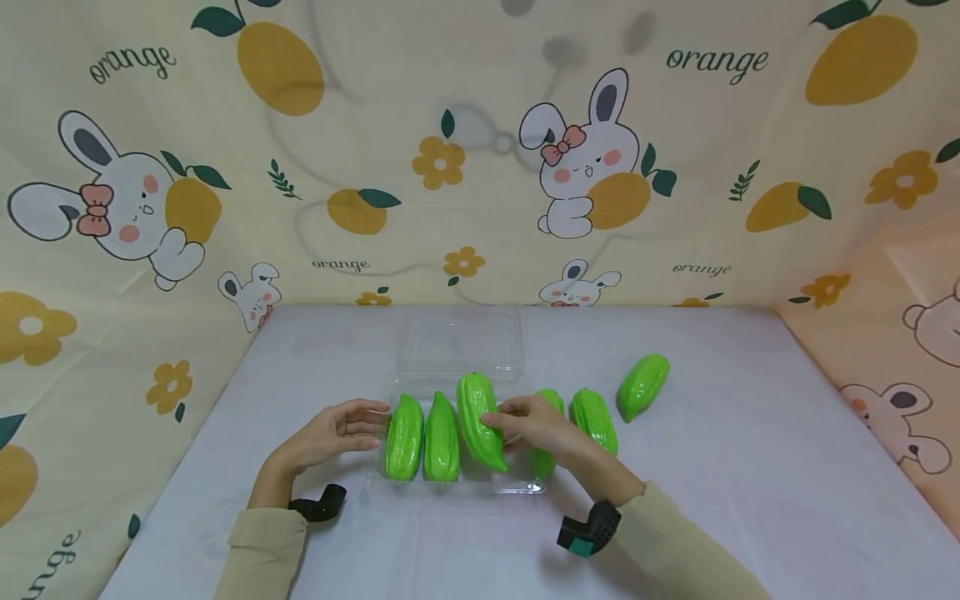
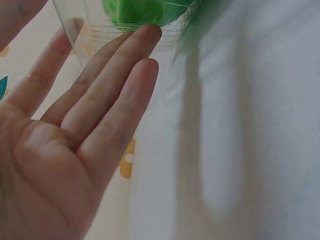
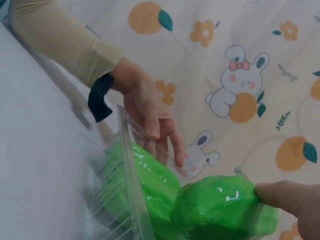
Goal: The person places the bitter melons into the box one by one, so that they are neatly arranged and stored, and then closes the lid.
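A clear plastic clamshell box point(image 1: 480, 485) stands on the table with its lid point(image 1: 459, 343) folded back behind it. Two glossy green bitter melons, a left one point(image 1: 405, 437) and a second one point(image 1: 442, 437), lie side by side in it. My right hand point(image 1: 540, 425) pinches a third bitter melon point(image 1: 480, 421), tilted over the box beside those two; in the right wrist view the thumb presses on this melon point(image 3: 222, 205). My left hand point(image 1: 337, 433) has its fingers extended at the box's left side, and in the left wrist view the fingertips point(image 2: 150, 35) reach the clear wall.
Right of the held melon, another bitter melon point(image 1: 546, 461) is partly covered by my right hand; whether it lies inside the box I cannot tell. Beyond it are one more melon point(image 1: 592, 417) and a separate melon point(image 1: 643, 387) farther back. A patterned cloth point(image 1: 480, 167) rises behind the table.
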Demonstrator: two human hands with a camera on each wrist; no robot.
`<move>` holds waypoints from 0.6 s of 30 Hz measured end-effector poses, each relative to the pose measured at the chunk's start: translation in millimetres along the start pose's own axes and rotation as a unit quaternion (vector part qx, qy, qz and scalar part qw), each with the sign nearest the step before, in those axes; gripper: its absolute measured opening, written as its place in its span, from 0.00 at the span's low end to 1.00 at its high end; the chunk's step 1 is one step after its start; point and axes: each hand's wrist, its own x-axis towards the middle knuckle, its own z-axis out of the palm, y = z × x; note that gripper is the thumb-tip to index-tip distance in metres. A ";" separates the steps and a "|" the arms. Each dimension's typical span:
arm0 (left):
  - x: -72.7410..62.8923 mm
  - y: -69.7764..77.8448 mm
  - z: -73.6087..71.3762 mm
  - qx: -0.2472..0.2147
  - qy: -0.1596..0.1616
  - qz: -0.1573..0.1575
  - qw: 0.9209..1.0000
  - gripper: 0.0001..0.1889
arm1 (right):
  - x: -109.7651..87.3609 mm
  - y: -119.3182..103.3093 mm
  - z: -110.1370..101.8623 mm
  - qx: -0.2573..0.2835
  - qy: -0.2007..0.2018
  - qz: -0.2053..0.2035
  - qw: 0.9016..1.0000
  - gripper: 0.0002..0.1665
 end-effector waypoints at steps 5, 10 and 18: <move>0.0 0.5 0.4 -0.002 0.000 -0.005 1.000 0.31 | 1.4 0.6 0.1 0.001 -0.009 -0.002 1.000 0.32; 0.3 1.7 1.0 -0.006 -0.003 0.000 1.000 0.32 | 2.1 1.4 -1.3 -0.002 -0.012 0.002 1.000 0.31; 0.3 2.0 1.5 -0.002 0.004 -0.005 1.000 0.31 | 3.9 2.4 0.9 -0.012 -0.006 0.012 1.000 0.31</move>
